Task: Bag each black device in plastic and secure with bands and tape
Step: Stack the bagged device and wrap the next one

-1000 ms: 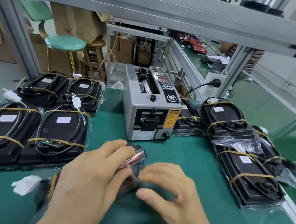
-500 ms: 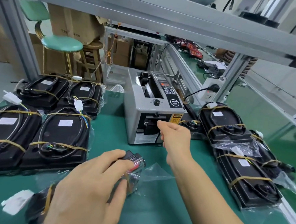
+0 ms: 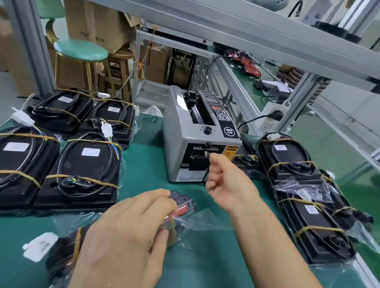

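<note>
My left hand [image 3: 123,235] grips a black device [image 3: 182,203] that lies in a clear plastic bag [image 3: 204,222] on the green mat, with a tan rubber band [image 3: 171,228] round it. Its white connector [image 3: 39,246] sticks out at the left. My right hand [image 3: 224,179] is at the outlet of the grey tape dispenser [image 3: 185,139], thumb and forefinger pinched together on a strip of clear tape that barely shows.
Bagged and banded black devices lie in a group on the left [image 3: 87,166] and in a row on the right [image 3: 294,172]. A white power strip [image 3: 273,117] sits behind the dispenser. A green stool [image 3: 80,51] and cardboard boxes stand beyond the bench.
My right hand left the bagged device and reached forward to the tape dispenser's outlet, then drew back slightly. My left hand kept its hold on the device.
</note>
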